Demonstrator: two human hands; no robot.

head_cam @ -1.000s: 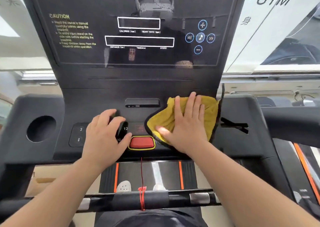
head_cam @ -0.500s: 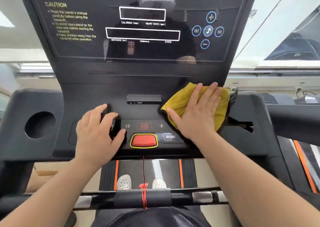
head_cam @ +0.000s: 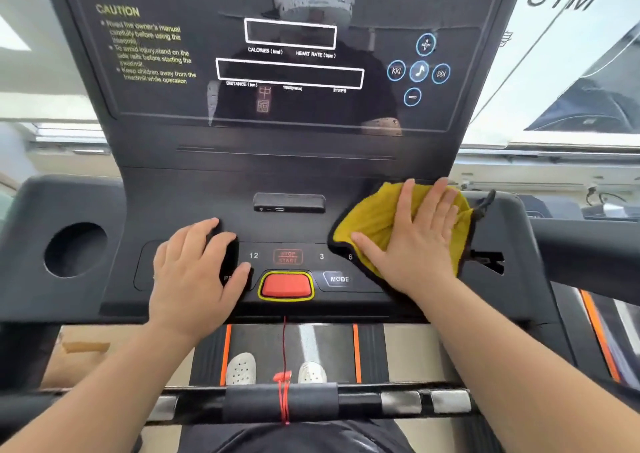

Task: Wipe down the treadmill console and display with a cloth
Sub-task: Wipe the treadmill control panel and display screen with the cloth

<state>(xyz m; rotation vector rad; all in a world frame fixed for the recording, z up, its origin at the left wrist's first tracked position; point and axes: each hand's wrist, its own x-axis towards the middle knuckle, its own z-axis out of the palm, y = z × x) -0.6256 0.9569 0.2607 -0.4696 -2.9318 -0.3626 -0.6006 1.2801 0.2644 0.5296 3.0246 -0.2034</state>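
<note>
A black treadmill console fills the view, with its glossy dark display rising above. A yellow cloth with a dark edge lies flat on the console's right side. My right hand presses down on the cloth with straight, spread fingers. My left hand rests on the left button panel, fingers slightly bent, covering some of the buttons. Between my hands sit the red safety key button, the STOP/START label and the MODE button.
A round cup holder is sunk into the console's left wing. A small USB port block sits above the buttons. A red cord hangs down to the front handlebar. White shoes stand on the belt below.
My right hand has slid the yellow cloth to the right and up across the console, uncovering the MODE button and number keys. My left hand has stayed on the left buttons.
</note>
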